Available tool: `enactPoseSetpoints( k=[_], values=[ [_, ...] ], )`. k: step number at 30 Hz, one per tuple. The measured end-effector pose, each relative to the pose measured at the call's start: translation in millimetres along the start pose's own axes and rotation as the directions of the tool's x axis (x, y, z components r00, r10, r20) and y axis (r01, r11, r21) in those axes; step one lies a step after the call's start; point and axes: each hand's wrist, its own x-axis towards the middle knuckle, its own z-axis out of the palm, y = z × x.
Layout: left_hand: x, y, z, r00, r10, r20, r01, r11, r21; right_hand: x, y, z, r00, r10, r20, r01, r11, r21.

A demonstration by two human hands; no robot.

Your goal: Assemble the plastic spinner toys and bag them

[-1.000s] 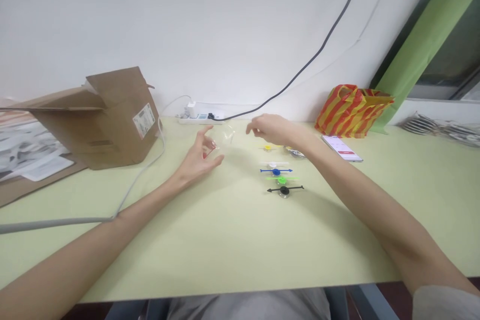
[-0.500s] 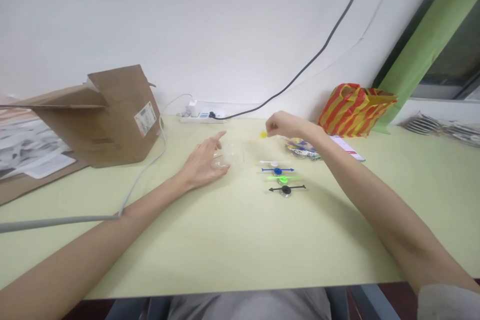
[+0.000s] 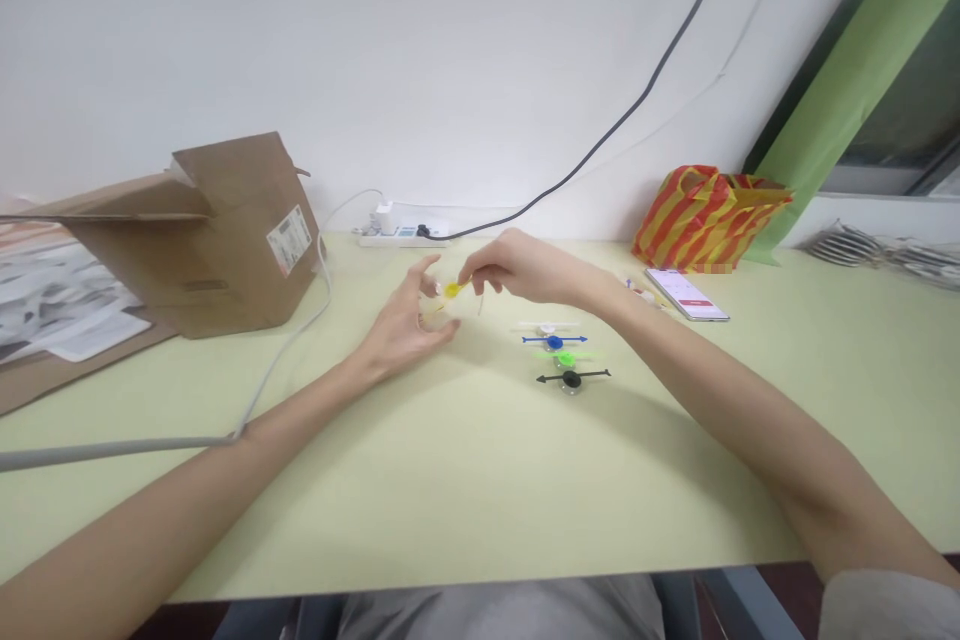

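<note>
A small yellow toy rotor with thin arms (image 3: 451,290) is pinched at the fingertips of my right hand (image 3: 517,267). It sits just in front of my left hand (image 3: 401,325), whose fingers are spread and curved around it. Any clear plastic piece near that hand is too faint to make out. To the right, on the table, lie a white rotor (image 3: 547,328), a blue rotor (image 3: 554,342), a green rotor (image 3: 566,358) and a black rotor (image 3: 571,379) in a close row.
A pale green table (image 3: 450,490) carries a brown cardboard box (image 3: 225,250) at left, with a grey cable (image 3: 285,390) running past it. A white power strip (image 3: 401,236) lies at the wall. A phone (image 3: 686,295) and a striped orange-yellow bag (image 3: 709,220) stand at right.
My right hand has moved left, bringing the yellow rotor from the far side of the table to my left hand. My left hand has curled and lifted slightly.
</note>
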Motion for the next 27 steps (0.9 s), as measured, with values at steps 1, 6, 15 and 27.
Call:
enactPoseSetpoints(
  k=[1, 6, 15, 27],
  values=[
    [0, 1, 0.2, 1.000, -0.015, -0.005, 0.015, 0.999, -0.030, 1, -3, 4, 1.000, 0.003, 0.002, -0.003, 1.000, 0.007],
    [-1, 8, -0.1, 0.999, -0.046, -0.008, 0.044, 0.986, -0.160, 4, -11, 15, 0.998, 0.016, -0.065, -0.016, 1.000, -0.012],
    [2, 1, 1.0, 0.993, -0.043, -0.106, 0.023, 0.983, -0.183, -3, 8, -3, 0.989, 0.150, 0.017, -0.139, 0.950, -0.278],
    [-2, -1, 2.3, 0.981, -0.051, 0.190, 0.050, 0.999, 0.008, -16, 57, -11, 0.499, 0.684, 0.533, -0.518, 0.728, -0.449]
  ],
)
